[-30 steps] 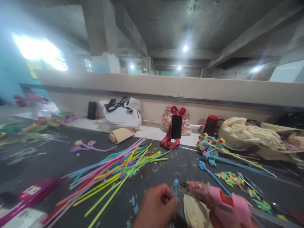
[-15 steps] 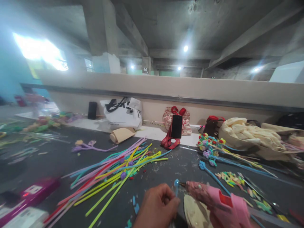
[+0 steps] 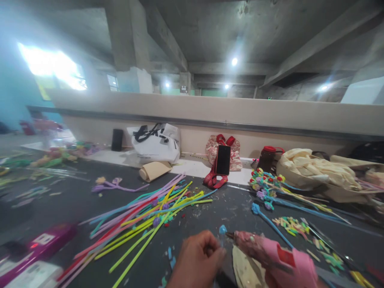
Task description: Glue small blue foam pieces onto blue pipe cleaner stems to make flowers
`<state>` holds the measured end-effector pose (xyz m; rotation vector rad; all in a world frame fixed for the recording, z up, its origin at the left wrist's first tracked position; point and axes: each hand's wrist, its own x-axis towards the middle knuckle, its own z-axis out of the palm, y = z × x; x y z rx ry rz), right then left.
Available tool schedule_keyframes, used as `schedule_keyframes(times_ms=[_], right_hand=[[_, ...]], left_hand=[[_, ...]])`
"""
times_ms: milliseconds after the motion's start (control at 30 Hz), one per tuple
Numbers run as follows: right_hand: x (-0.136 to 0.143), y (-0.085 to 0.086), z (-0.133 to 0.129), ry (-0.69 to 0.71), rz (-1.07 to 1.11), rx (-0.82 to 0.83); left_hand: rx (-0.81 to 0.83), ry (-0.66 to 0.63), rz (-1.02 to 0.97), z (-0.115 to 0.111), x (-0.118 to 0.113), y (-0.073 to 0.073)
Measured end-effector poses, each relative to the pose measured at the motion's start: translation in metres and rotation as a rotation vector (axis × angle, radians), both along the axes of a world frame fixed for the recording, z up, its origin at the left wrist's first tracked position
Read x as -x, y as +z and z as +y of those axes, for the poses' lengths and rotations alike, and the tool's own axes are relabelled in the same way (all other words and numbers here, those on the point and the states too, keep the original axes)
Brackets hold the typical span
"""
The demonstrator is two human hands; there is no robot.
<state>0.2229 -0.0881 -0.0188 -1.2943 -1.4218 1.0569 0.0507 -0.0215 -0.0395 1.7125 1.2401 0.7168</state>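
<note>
My left hand [image 3: 198,260] is closed in a pinch on a short blue pipe cleaner [image 3: 222,229], whose curled blue tip stands up above my fingers. A pink hot glue gun [image 3: 279,256] points left, its dark nozzle right beside that blue tip; whether they touch I cannot tell. My right hand [image 3: 271,280] is wrapped round the glue gun's handle, mostly hidden at the bottom edge. Under the nozzle lies a cream cloth [image 3: 247,266]. Small blue pieces [image 3: 171,258] lie left of my left hand.
Long coloured pipe cleaners [image 3: 144,224] spread across the dark table to the left. Pipe-cleaner flowers [image 3: 264,186] and small cut pieces [image 3: 291,225] lie at right. A phone [image 3: 223,160] leans on a patterned bag at the back. A purple device [image 3: 45,244] sits at lower left.
The glue gun has shifted very slightly, its nozzle a little lower against the blue tip. Both hands otherwise keep nearly the same place.
</note>
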Motion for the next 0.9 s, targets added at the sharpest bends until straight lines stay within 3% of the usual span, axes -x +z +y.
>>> schedule_keyframes(times_ms=[133, 400, 900], right_hand=[[-0.011, -0.015, 0.011, -0.008, -0.027, 0.011], [-0.025, -0.02, 0.015, 0.123, -0.19, -0.083], [-0.041, -0.043, 0.006, 0.133, -0.375, -0.21]], left_hand=[[-0.019, -0.008, -0.003, -0.001, 0.0, -0.002], [0.011, -0.006, 0.058, -0.001, 0.001, 0.005], [0.022, -0.012, 0.033, -0.001, 0.001, 0.005]])
